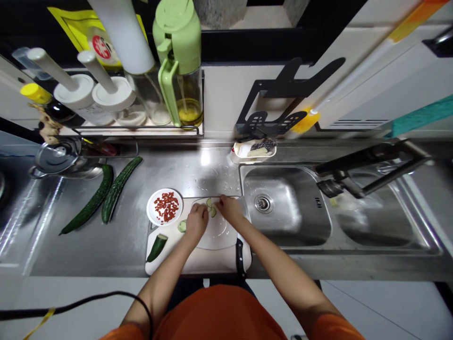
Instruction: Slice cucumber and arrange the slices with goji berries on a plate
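Thin cucumber slices (211,207) lie on a pale round plate (215,238) on top of the white cutting board (193,264). My right hand (229,208) pinches at the edge of these slices from the right. On the left, my left hand (197,220) is closed with its fingers curled; what it holds, if anything, is hidden. Beside that hand is a small cut cucumber piece (181,226). A cucumber end (157,248) lies at the board's left, and a black-handled knife (240,257) rests along its right side.
A white dish (150,208) of small red pieces overlaps the board's back left corner. Two whole cucumbers (118,193) lie further left. The double sink (286,248) and black faucet (354,170) are on the right. A green-lidded oil bottle (179,61) and jars stand on the rack behind.
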### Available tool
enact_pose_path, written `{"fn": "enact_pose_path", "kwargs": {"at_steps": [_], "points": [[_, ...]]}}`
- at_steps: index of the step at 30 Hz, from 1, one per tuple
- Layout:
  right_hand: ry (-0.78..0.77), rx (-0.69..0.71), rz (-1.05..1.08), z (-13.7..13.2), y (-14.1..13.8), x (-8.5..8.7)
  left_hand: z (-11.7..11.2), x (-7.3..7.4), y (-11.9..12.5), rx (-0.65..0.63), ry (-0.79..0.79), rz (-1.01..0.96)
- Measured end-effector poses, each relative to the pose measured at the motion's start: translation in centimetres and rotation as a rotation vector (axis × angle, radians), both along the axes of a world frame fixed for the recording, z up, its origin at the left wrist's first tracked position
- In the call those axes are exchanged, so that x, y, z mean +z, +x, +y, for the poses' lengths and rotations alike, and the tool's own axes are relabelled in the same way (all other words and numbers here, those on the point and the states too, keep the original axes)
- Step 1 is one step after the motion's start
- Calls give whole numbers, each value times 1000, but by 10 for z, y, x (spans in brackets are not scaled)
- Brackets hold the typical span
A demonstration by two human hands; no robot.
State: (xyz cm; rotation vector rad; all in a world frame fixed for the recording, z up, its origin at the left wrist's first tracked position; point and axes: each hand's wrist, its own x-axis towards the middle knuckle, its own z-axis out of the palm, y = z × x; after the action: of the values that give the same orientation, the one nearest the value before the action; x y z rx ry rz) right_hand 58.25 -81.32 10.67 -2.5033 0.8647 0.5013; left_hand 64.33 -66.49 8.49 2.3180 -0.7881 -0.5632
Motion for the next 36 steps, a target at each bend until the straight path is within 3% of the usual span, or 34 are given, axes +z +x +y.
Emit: {"fn": "enact_pose_path", "kwargs": {"at_steps": [10, 14, 19, 24, 27, 36], "points": [[-52, -21, -54, 0, -7, 1, 0, 0, 1, -29, 28, -25], [-66, -33, -78, -1, -16, 8, 8, 4, 2, -26, -38, -64], [-59, -61, -113, 6, -39, 16, 50, 14, 9, 12, -134, -158], [26, -23, -169, 29, -62, 17, 108, 13, 12, 128, -4, -208], [61, 5, -188, 45, -69, 16, 127, 8, 7, 134, 70, -188], [107, 78, -150, 75, -73, 16, 115, 3, 0, 134, 212, -168]]}}
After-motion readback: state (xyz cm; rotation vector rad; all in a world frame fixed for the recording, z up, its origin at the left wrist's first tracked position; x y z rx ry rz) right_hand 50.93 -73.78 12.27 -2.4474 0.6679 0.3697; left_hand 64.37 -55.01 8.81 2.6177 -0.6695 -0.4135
